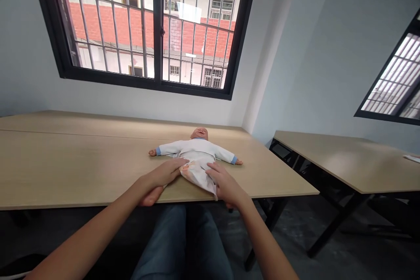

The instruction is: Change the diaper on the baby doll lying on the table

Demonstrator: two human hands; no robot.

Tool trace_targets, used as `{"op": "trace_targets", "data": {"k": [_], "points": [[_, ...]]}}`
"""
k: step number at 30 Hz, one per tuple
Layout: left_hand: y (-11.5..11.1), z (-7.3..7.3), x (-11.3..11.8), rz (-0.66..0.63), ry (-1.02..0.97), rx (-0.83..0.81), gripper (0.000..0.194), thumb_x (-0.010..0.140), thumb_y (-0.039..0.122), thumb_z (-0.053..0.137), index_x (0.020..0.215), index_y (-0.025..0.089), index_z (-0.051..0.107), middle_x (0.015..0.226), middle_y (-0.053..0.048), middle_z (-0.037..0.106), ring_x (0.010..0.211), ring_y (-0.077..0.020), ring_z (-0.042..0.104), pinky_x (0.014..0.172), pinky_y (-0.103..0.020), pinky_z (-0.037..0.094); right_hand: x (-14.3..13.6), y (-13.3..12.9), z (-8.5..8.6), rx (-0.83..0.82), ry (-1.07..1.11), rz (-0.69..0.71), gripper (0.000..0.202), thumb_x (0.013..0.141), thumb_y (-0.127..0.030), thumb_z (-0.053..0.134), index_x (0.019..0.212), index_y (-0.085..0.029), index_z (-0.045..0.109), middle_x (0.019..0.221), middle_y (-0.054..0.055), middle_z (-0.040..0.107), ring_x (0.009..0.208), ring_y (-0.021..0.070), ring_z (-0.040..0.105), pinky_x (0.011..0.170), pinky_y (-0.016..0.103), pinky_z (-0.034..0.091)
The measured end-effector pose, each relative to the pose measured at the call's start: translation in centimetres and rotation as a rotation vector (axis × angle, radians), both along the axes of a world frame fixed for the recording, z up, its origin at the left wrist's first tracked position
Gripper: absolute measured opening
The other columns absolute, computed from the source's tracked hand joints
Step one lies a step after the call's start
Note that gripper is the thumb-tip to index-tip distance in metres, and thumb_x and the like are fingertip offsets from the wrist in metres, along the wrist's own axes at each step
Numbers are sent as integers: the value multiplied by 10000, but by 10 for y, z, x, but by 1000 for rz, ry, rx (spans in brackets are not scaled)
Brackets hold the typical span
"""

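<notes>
A baby doll (198,145) in a white top with blue cuffs and collar lies on its back on the wooden table (82,162), head toward the window and arms spread. Over its lower body is a white diaper (197,173) with an orange print, its lower end near the table's front edge. My left hand (167,171) rests on the left side of the diaper, fingers extended. On the right side, my right hand (223,180) touches the diaper with its fingers apart. One doll foot shows below my left wrist.
A second table (354,153) stands to the right across a gap. Behind the doll are the wall and a barred window (157,79). My legs (183,245) are below the front edge.
</notes>
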State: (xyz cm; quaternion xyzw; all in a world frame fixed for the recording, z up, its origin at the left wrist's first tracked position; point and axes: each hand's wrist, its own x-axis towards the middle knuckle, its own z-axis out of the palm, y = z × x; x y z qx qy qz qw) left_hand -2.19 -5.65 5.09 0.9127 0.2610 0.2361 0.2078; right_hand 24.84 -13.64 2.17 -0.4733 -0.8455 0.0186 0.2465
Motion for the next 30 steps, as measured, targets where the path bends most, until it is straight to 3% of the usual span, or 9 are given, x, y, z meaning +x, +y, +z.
{"op": "trace_targets", "data": {"k": [4, 10, 15, 20, 22, 25, 27, 30], "points": [[-7, 6, 3, 40, -73, -95, 412, 958, 411, 374, 1225, 233, 632, 1332, -68, 619, 1178, -211, 568, 1060, -287, 384, 3, -3, -1, -53, 5, -8, 722, 664, 18, 510, 1357, -180, 544, 1553, 92, 348, 1458, 238, 268, 1176, 424, 298], [-21, 12, -2, 145, -127, -242, 456, 918, 465, 447, 1219, 182, 640, 1319, -87, 625, 1151, -247, 560, 1054, -284, 380, 0, 0, 7, -5, 17, 15, 661, 717, -114, 642, 1365, -181, 532, 1479, 120, 441, 1361, 254, 385, 1142, 422, 318], [-33, 14, -6, 62, -79, -311, 483, 903, 496, 447, 1299, 266, 600, 1433, -24, 539, 1287, -254, 467, 1129, -309, 293, -5, 2, 15, 42, -28, -20, 557, 736, -69, 598, 1278, -198, 602, 1346, 103, 542, 1228, 252, 466, 1060, 394, 371], [-22, 6, -9, -1, -82, -329, 499, 882, 453, 490, 1327, 244, 574, 1434, -32, 533, 1281, -253, 468, 1117, -306, 313, -10, -6, 13, 31, -93, -30, 512, 735, -144, 671, 1235, -250, 640, 1404, 102, 467, 1236, 289, 432, 1044, 421, 361], [-17, 4, -8, -1, -91, -318, 456, 871, 439, 500, 1253, 216, 612, 1368, -54, 581, 1249, -256, 488, 1090, -298, 338, -12, -9, 11, 40, -105, -53, 470, 766, -185, 668, 1231, -245, 648, 1416, 115, 450, 1227, 295, 429, 1025, 423, 373], [-15, 1, -5, 55, -64, -218, 323, 889, 429, 445, 983, 213, 665, 1107, -74, 677, 1077, -252, 555, 992, -306, 402, -16, -11, 9, 76, -111, -84, 271, 823, -176, 615, 1067, -220, 725, 1377, 123, 487, 1192, 283, 443, 1008, 409, 379], [-16, 0, -2, 74, -9, -128, 321, 911, 416, 387, 813, 218, 620, 913, -61, 666, 908, -230, 567, 878, -297, 429, -19, -11, 8, 85, -102, -88, 182, 845, -160, 590, 928, -202, 747, 1274, 121, 558, 1118, 257, 479, 974, 377, 395], [-19, 1, 0, 35, 65, -69, 314, 920, 387, 366, 729, 213, 546, 791, -31, 617, 767, -195, 535, 762, -273, 407, -24, -11, 8, 55, -73, -60, 193, 843, -99, 554, 863, -178, 729, 1070, 95, 639, 994, 211, 523, 899, 312, 417]]}}
